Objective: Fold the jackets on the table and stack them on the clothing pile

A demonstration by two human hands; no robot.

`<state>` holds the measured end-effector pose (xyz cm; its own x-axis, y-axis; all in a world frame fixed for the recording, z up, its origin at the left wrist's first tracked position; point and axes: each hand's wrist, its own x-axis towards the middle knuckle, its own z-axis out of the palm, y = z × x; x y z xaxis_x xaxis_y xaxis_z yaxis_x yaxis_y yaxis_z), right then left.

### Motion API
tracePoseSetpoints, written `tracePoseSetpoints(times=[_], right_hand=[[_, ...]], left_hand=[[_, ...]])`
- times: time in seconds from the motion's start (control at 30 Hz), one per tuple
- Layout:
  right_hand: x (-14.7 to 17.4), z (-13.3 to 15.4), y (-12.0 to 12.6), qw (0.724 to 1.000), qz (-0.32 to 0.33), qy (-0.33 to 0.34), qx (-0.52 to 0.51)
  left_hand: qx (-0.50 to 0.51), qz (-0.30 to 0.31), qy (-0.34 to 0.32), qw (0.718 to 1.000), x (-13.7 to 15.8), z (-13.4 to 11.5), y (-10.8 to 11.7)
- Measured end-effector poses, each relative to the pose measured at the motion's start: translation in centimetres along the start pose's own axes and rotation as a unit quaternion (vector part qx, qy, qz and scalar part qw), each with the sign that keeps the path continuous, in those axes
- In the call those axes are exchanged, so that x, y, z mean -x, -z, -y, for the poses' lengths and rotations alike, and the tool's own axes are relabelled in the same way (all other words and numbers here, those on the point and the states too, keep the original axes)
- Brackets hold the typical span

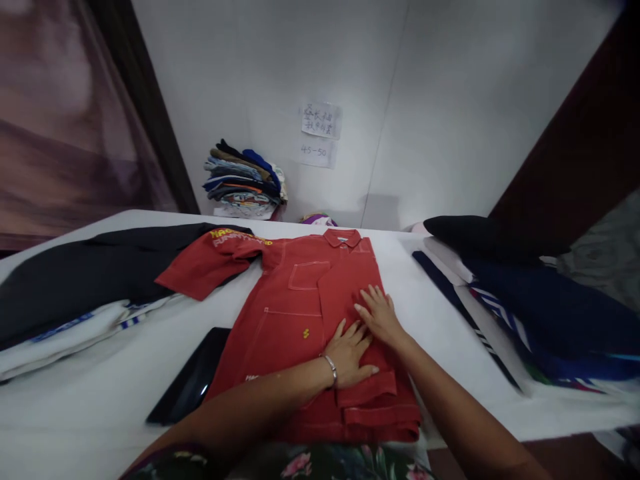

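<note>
A red collared shirt (295, 293) with white stitching lies spread on the white table, its collar pointing away from me. One sleeve, on my left, reaches outward with yellow and white lettering near the shoulder; the other is folded in over the front. My left hand (347, 353), with a bracelet at the wrist, rests flat on the folded part, fingers spread. Just beyond it, my right hand (380, 313) lies flat near the shirt's right edge, fingers apart. Neither hand grips the cloth.
A dark flat tablet-like object (190, 380) lies partly under the shirt. Dark and white garments (90, 267) cover the table's left side. Folded clothes (540, 300) are piled at right. A tall clothes stack (245, 180) stands at the back, beside paper notes (320, 133) on the wall.
</note>
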<state>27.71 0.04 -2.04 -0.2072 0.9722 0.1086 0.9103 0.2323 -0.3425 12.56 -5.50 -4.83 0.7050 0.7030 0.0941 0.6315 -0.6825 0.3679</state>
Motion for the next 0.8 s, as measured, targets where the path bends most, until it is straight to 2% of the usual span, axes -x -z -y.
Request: tracePoseSetpoints(times=[0.1, 0.23, 0.3, 0.37, 0.4, 0.47, 0.5, 0.57, 0.6, 0.67, 0.7, 0.8], right_hand=[[-1.3, 0.6, -0.7, 0.999, -0.027, 0.026, -0.006], [-1.6, 0.1, -3.5, 0.998, 0.029, 0.015, 0.044], [-1.4, -0.4, -4.6, 0.997, 0.030, 0.019, 0.069], [-1.1, -0.7, -5.2, 0.997, 0.021, 0.026, 0.076], [-1.1, -0.9, -5.3, 0.997, 0.019, 0.028, 0.076], [-1.0, -1.1, -5.5, 0.996, 0.014, 0.027, 0.081], [-1.0, -1.1, -5.5, 0.996, 0.012, 0.025, 0.084], [-1.1, -1.3, -5.6, 0.996, 0.009, 0.026, 0.089], [-1.2, -1.3, -5.7, 0.996, 0.007, 0.027, 0.089], [-1.2, -1.3, -5.8, 0.996, 0.005, 0.028, 0.087], [-1.2, -1.3, -5.8, 0.996, 0.005, 0.026, 0.086], [-1.2, -1.2, -5.7, 0.996, 0.006, 0.024, 0.086]], left_hand=[[0.007, -0.009, -0.001, 1.000, 0.9, -0.8, 0.1], [0.054, 0.011, -0.041, 0.998, 2.6, -1.0, 1.5], [0.086, 0.005, -0.027, 0.996, 3.4, 0.4, 3.4], [0.105, -0.050, 0.045, 0.992, 4.0, 3.3, 6.4], [0.103, -0.098, 0.099, 0.985, 4.5, 5.2, 8.2], [0.067, -0.195, 0.218, 0.954, 5.8, 9.6, 12.1], [0.026, -0.245, 0.280, 0.928, 6.7, 11.8, 14.1], [-0.074, -0.313, 0.393, 0.861, 9.2, 15.9, 17.4], [-0.122, -0.343, 0.444, 0.818, 10.6, 17.6, 18.7], [-0.169, -0.356, 0.531, 0.750, 13.2, 20.4, 20.3], [-0.166, -0.345, 0.569, 0.728, 14.3, 21.5, 20.6], [-0.103, -0.281, 0.651, 0.697, 16.4, 23.8, 20.8]])
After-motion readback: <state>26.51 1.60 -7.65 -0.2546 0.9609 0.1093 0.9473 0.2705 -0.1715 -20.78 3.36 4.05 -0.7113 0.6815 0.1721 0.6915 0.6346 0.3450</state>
